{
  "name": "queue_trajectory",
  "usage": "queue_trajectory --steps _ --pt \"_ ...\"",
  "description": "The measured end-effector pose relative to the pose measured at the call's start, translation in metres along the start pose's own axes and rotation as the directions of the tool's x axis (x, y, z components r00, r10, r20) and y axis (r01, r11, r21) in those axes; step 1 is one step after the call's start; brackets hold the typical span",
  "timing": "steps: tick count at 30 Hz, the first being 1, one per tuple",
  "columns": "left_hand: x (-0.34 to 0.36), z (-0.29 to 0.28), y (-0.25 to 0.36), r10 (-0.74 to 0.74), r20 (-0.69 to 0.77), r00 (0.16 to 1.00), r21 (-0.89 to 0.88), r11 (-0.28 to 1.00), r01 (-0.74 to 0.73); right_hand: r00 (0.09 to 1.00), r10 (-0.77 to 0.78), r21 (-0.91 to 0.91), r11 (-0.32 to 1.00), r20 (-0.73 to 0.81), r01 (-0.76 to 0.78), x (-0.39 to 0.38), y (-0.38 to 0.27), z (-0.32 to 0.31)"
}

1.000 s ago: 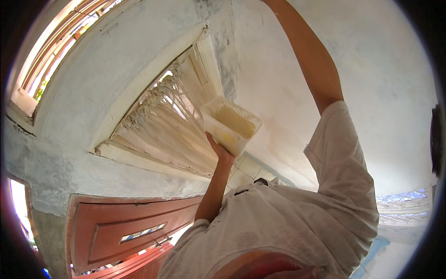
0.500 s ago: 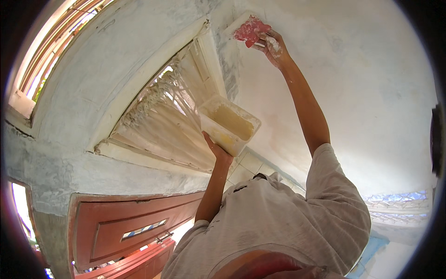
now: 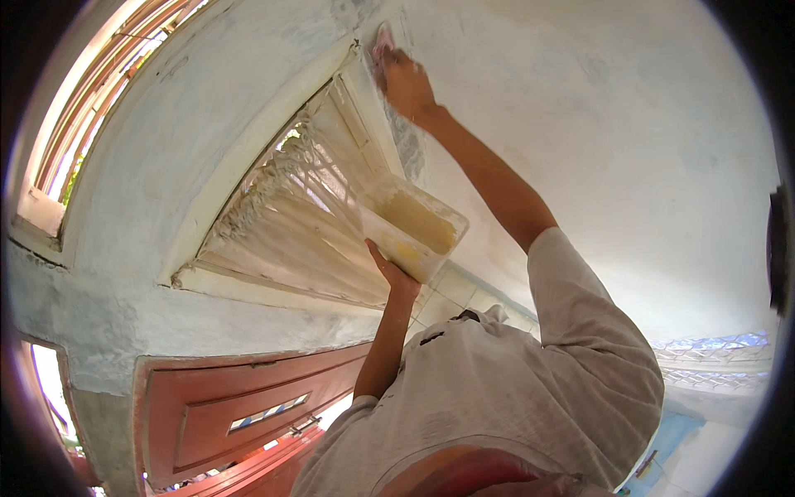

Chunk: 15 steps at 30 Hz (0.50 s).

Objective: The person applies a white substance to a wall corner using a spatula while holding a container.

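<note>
Tub point(image 3: 418, 224) and pad point(image 3: 383, 37) are both up by the window point(image 3: 281, 215), one in each of my hands.

Far left and low, a red-brown door point(image 3: 232, 406) with a narrow glazed slot sits under the window's lower edge. Above it the window has pale slanting bars, set in a cream frame point(image 3: 364, 99) with rough, patchy plaster round it.

Just past the frame's right edge, my left hand point(image 3: 391, 269) is raised with the palm under the tub, thumb and fingers cupping its base. The tub is a clear, oblong plastic one, tilted, with a yellowish cream paste inside. It hangs in front of the frame's lower right part; I cannot tell whether it touches the frame.

Above it, my right hand point(image 3: 407, 83) reaches to the frame's upper right corner, fingers closed over the small pink pad and pressing it flat where the frame meets the wall point(image 3: 629, 149). Only the pad's upper edge shows past my fingers.

To the right, my arm runs down from that hand to a white sleeve point(image 3: 580, 331). Behind it the wall is a broad pale sheet, smooth and whitish, with greyer smears close to the frame. A few pale tiles point(image 3: 455, 290) show just below the tub.
</note>
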<state>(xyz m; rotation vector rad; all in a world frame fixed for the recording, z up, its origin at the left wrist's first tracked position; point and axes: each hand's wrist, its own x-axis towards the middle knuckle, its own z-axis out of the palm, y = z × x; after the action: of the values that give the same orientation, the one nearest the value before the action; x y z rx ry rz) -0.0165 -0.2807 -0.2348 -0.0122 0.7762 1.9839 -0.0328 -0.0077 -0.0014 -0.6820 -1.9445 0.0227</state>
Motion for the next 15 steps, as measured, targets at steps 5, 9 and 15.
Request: queue_trajectory --steps 5,9,15 --pt "-0.001 -0.007 0.0 0.007 0.035 0.999 -0.008 1.0 -0.007 0.995 -0.096 0.265 0.959 -0.041 0.104 -0.051 -0.013 -0.029" --pt "0.001 -0.004 0.001 -0.047 0.049 0.998 -0.019 0.999 0.047 0.983 0.17 0.242 0.958 -0.063 -0.151 -0.02 0.036 -0.038" --pt "-0.004 0.009 0.003 0.005 0.026 1.0 -0.025 1.0 -0.005 0.988 0.135 0.167 0.979 -0.08 -0.12 0.009 0.053 -0.013"
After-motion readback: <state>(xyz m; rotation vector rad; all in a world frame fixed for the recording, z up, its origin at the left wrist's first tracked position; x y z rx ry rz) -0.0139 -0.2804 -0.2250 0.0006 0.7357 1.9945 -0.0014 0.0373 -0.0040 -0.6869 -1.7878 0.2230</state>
